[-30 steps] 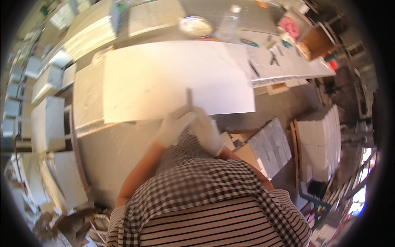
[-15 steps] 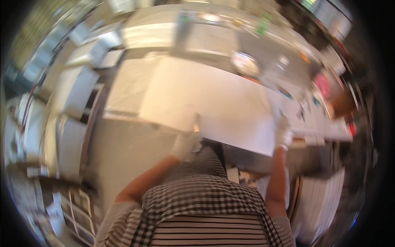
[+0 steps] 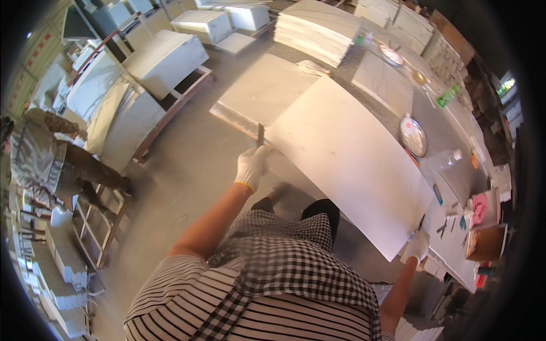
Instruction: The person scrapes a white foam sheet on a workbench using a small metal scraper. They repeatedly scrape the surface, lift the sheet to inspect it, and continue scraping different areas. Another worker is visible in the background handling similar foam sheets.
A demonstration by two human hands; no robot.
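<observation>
A large white marble slab (image 3: 347, 165) lies on the work surface in front of me. My left hand (image 3: 253, 166), in a white knit glove, is closed around a short flat grey scraper-like tool (image 3: 260, 135) that points up beside the slab's left corner. At the slab's right end, my gloved right hand (image 3: 418, 245) is closed on a slim dark tool (image 3: 421, 222) at the corner. Most of that tool is hidden by the fingers, so its kind does not show. Another pale slab (image 3: 261, 91) lies beyond the white one, partly under it.
Stacked slabs (image 3: 318, 28), an oval dish (image 3: 413, 136), a clear bottle (image 3: 448, 159) and a green bottle (image 3: 449, 95) stand on the far side. A cardboard box (image 3: 486, 241) is at the right. White blocks (image 3: 165, 59) rest on racks; a person (image 3: 62, 153) bends at the left.
My view has turned left, bringing the bending person into sight. My left hand, with the scraper-like tool, has moved out from near my body to the slab's left corner.
</observation>
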